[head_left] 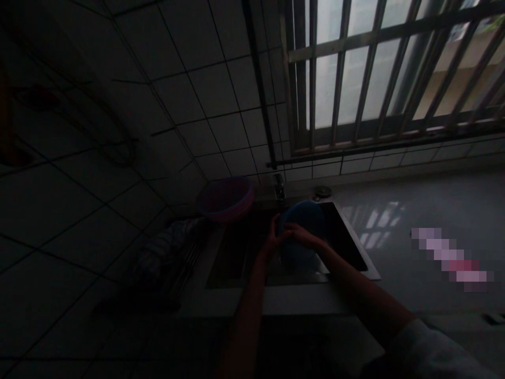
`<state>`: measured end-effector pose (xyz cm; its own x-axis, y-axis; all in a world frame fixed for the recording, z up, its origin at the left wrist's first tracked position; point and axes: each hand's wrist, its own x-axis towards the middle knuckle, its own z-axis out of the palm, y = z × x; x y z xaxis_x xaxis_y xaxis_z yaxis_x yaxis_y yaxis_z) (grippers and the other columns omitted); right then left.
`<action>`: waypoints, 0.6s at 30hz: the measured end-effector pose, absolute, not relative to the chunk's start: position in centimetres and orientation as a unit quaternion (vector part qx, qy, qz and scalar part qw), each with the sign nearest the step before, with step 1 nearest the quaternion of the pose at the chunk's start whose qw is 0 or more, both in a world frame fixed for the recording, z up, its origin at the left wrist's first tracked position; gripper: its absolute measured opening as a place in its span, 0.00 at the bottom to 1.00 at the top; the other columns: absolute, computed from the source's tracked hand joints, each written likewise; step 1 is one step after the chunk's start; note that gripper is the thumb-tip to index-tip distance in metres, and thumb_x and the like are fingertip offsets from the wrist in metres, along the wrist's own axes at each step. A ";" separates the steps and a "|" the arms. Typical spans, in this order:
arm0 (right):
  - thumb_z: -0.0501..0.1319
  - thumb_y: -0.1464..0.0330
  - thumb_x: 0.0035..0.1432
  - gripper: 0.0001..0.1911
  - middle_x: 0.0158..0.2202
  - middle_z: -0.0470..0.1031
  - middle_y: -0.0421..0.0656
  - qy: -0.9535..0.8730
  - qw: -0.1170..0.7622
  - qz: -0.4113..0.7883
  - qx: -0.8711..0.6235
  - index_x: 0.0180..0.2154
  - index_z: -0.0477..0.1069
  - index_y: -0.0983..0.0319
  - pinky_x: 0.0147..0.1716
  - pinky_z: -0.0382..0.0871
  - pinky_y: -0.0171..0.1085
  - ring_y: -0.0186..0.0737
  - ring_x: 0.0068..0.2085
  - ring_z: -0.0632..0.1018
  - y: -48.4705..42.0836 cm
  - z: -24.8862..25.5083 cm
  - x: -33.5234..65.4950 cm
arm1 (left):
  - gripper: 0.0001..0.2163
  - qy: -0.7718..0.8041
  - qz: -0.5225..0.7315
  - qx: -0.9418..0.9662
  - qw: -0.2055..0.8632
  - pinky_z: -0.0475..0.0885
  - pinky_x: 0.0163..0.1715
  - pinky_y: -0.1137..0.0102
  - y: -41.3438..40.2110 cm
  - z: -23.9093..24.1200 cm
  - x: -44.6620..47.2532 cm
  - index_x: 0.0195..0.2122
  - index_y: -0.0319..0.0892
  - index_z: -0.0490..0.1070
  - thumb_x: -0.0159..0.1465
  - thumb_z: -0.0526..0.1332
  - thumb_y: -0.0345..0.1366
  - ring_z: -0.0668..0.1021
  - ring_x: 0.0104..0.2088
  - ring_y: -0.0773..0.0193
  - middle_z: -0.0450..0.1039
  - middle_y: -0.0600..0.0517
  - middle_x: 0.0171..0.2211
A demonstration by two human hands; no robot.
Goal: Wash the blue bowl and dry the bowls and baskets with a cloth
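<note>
A round blue basin (303, 213) stands tilted up inside the sink (351, 237), its broad face toward me. My left hand (272, 237) is closed on the left rim of the basin, fingers pointing up. Reaching in from the right, my right hand (300, 233) lies across the basin, its fingers bent at the same rim, close to the left fingertips. Dim light hides the fine detail of both grips. Behind the basin a metal tap (279, 187) rises at the sink's back edge.
A pink-purple plastic basket (226, 200) sits at the sink's back left corner. Left of the sink is a dark rack (185, 268) with a patterned cloth-like bundle (163, 250). A round dark lid-like piece (323, 191) lies right of the tap. White counter (379, 252) extends right, beneath a barred window (355, 79).
</note>
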<state>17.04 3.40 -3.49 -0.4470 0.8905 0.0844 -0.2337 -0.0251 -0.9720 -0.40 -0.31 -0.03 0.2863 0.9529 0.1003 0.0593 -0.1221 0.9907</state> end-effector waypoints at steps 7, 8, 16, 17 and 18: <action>0.61 0.72 0.58 0.11 0.43 0.84 0.46 -0.697 0.456 0.379 -0.404 0.41 0.81 0.62 0.46 0.73 0.40 0.43 0.40 0.80 3.8 -3.6 17.2 | 0.38 0.402 0.413 0.618 0.534 0.60 0.71 0.51 -0.2 0.0 -0.4 0.72 0.49 0.64 0.60 0.71 0.45 0.66 0.72 0.44 0.64 0.45 0.73; 0.60 0.72 0.61 0.11 0.44 0.84 0.48 -0.703 0.459 0.331 -0.430 0.42 0.81 0.62 0.47 0.73 0.40 0.44 0.42 0.81 4.0 -3.2 17.7 | 0.38 0.403 0.416 0.617 0.533 0.61 0.70 0.51 -0.1 -0.1 -0.3 0.71 0.50 0.65 0.59 0.72 0.43 0.67 0.71 0.43 0.64 0.45 0.73; 0.54 0.69 0.73 0.17 0.46 0.84 0.56 -0.645 0.353 0.151 -0.661 0.49 0.81 0.63 0.47 0.73 0.41 0.49 0.45 0.84 3.8 -1.6 21.8 | 0.40 0.355 0.462 0.564 0.585 0.71 0.63 0.48 0.3 -0.1 -1.1 0.73 0.51 0.63 0.59 0.70 0.40 0.75 0.63 0.43 0.71 0.45 0.67; 0.53 0.69 0.73 0.17 0.46 0.84 0.58 -0.647 0.315 0.167 -0.674 0.49 0.81 0.64 0.46 0.73 0.43 0.51 0.45 0.84 3.6 -1.8 21.9 | 0.40 0.353 0.469 0.560 0.585 0.71 0.63 0.48 0.4 0.0 -1.2 0.73 0.51 0.63 0.59 0.71 0.40 0.76 0.63 0.43 0.72 0.45 0.67; 0.54 0.70 0.72 0.16 0.45 0.84 0.61 -0.652 0.280 0.188 -0.679 0.47 0.81 0.66 0.46 0.74 0.44 0.52 0.45 0.84 3.4 -2.0 21.9 | 0.40 0.352 0.476 0.554 0.586 0.71 0.62 0.48 0.4 0.1 -1.3 0.73 0.51 0.62 0.59 0.71 0.40 0.76 0.63 0.42 0.72 0.45 0.67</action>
<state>21.89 3.41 -2.02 0.0798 0.9909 0.1084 0.7800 0.0057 -0.6257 -1.29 0.37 0.05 0.2993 0.9473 0.1139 -0.1666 -0.0656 0.9838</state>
